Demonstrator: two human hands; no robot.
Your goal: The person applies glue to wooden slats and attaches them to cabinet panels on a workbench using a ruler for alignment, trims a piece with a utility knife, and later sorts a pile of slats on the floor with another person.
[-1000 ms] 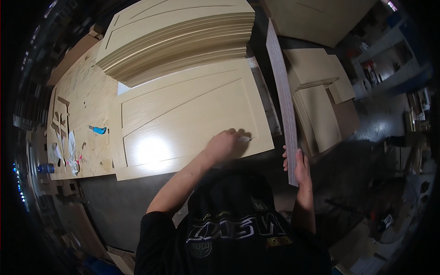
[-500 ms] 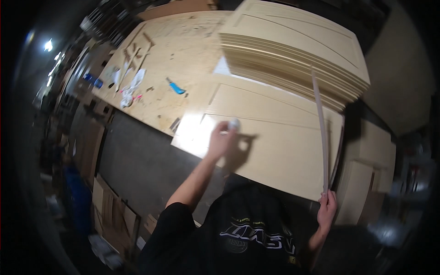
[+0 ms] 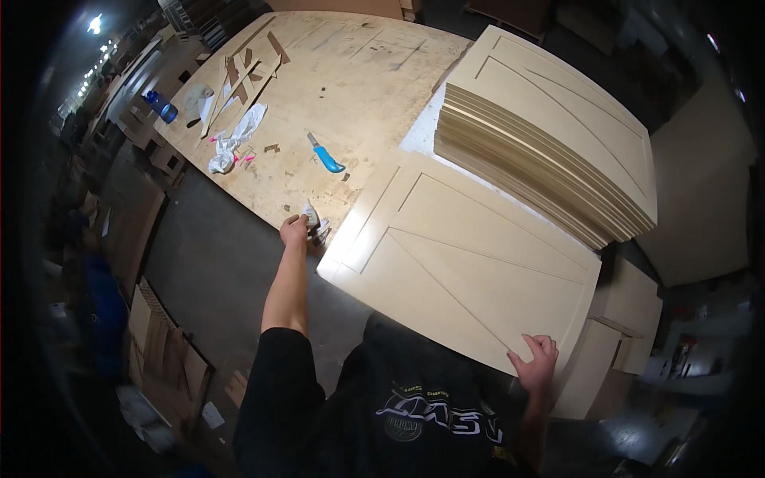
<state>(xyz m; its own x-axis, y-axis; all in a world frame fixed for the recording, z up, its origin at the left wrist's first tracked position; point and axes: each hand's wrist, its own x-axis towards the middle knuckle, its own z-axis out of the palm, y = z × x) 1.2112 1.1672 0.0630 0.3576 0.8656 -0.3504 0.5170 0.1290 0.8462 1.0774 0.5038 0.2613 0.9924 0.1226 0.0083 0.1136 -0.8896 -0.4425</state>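
Observation:
My left hand (image 3: pixel 294 231) is closed around a small whitish bottle (image 3: pixel 311 213) low over the table's front edge, left of the nearest panel. Parts of the bottle are hidden by the fingers. A pale beige panel (image 3: pixel 486 263) with thin grooved lines lies flat in front of me. My right hand (image 3: pixel 536 362) rests at its near right edge, thumb and fingers apart, nothing in it. Behind that panel stands a stack of similar panels (image 3: pixel 526 167). On the wooden table (image 3: pixel 358 72) lies a knife with a blue handle (image 3: pixel 327 159).
Crumpled white material (image 3: pixel 239 139) and small pink pieces lie at the table's left. Several wooden strips (image 3: pixel 239 76) are heaped behind them, near a blue bottle (image 3: pixel 162 107). More boards (image 3: pixel 610 350) stand at the right, beyond the panel's edge.
My left hand has moved left with the bottle, from over the panel to the table edge. The long thin strip is gone from my right hand, which now rests on the panel.

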